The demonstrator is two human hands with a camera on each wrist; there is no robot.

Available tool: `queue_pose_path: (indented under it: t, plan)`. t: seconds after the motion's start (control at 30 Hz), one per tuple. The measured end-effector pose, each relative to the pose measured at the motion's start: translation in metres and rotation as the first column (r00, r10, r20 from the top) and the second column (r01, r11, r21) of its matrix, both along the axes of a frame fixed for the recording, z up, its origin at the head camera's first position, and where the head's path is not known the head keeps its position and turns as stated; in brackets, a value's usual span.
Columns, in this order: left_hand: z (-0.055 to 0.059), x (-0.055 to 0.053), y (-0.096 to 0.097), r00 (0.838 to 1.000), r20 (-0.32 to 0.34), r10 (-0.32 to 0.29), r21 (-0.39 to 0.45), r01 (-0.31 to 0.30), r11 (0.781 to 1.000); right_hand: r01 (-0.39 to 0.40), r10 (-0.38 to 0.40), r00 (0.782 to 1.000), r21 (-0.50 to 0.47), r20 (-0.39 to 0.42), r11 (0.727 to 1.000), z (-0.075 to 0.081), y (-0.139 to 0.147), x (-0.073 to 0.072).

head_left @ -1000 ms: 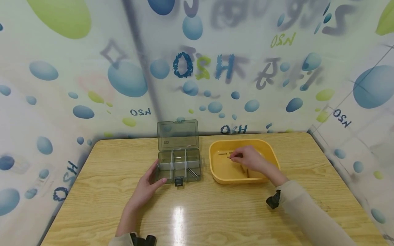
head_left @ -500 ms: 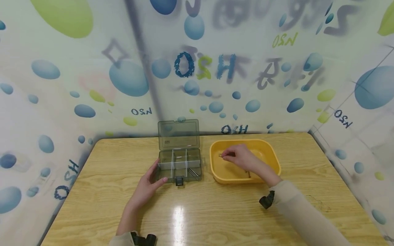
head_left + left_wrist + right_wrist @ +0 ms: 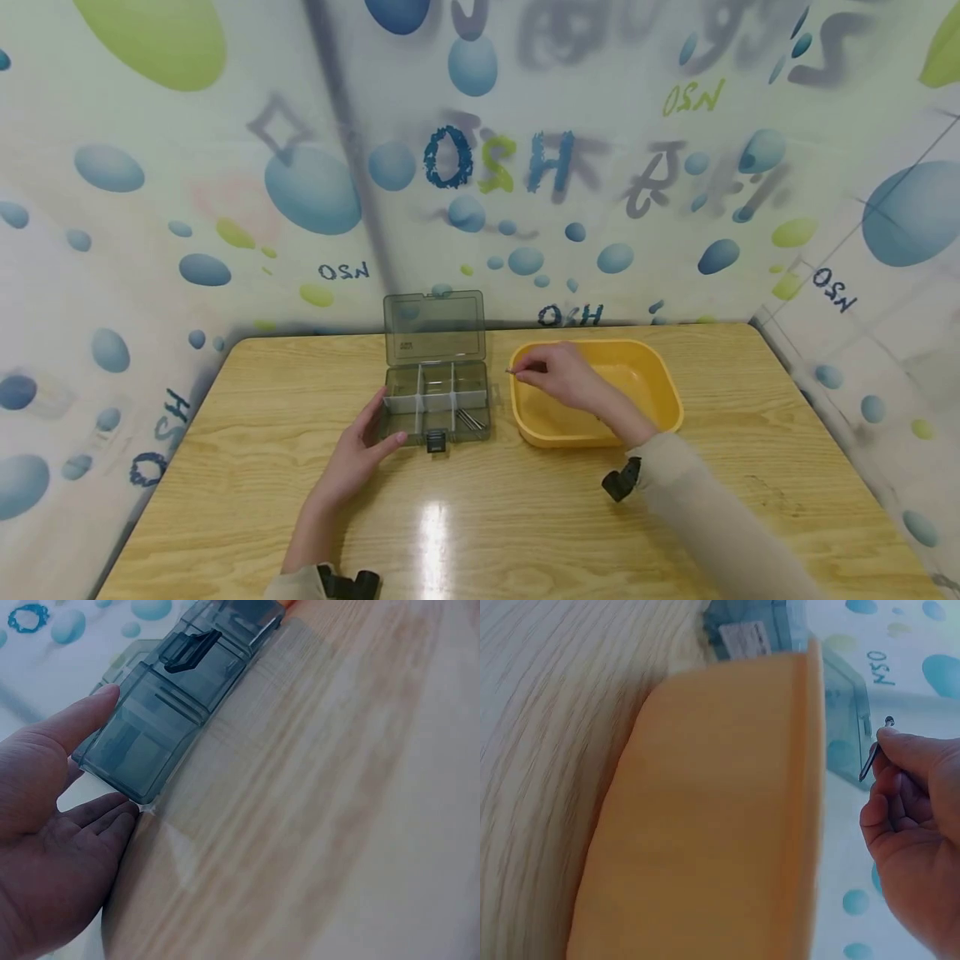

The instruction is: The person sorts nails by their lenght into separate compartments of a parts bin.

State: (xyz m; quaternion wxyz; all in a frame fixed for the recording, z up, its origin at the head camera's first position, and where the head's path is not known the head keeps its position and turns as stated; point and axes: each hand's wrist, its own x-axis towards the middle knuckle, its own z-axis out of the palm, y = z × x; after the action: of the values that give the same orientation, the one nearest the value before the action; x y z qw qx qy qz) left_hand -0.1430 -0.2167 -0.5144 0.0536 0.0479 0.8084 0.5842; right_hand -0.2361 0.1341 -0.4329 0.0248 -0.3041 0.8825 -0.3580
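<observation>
My left hand (image 3: 354, 457) holds a clear grey compartment box (image 3: 436, 404) at its front left corner, with the thumb on the front and the fingers along the left side. The box's lid (image 3: 435, 329) stands raised at the back. Several thin metal screws (image 3: 470, 420) lie in the front right compartment. My right hand (image 3: 564, 377) pinches a dark screw (image 3: 871, 760) between thumb and fingertips, over the left rim of the yellow tray (image 3: 577, 442). In the right wrist view, the screw's small head sticks out above the thumb and its thin end points down.
Both containers stand on the wooden table (image 3: 510, 517), the tray just right of the box. Close behind the table's back edge is a printed wall sheet (image 3: 480, 267). Much of the tray's floor is hidden by my right hand and forearm.
My right hand has moved left across the tray to its left rim and now carries a screw. The left hand and the box have stayed put.
</observation>
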Motion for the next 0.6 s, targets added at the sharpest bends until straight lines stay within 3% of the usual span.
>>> queue_pose_path:
  t: [0.37,0.6]
  plan:
    - [0.001,-0.001,-0.001,1.0,0.0,-0.001,0.0,0.001,1.0,-0.082,0.082,0.996,-0.012,0.027,0.997,0.004,-0.039,0.002]
    - [0.0,0.0,0.0,1.0,0.004,0.003,0.001,-0.003,1.0,-0.088,0.088,0.991,-0.012,0.105,0.996,-0.001,-0.057,0.003]
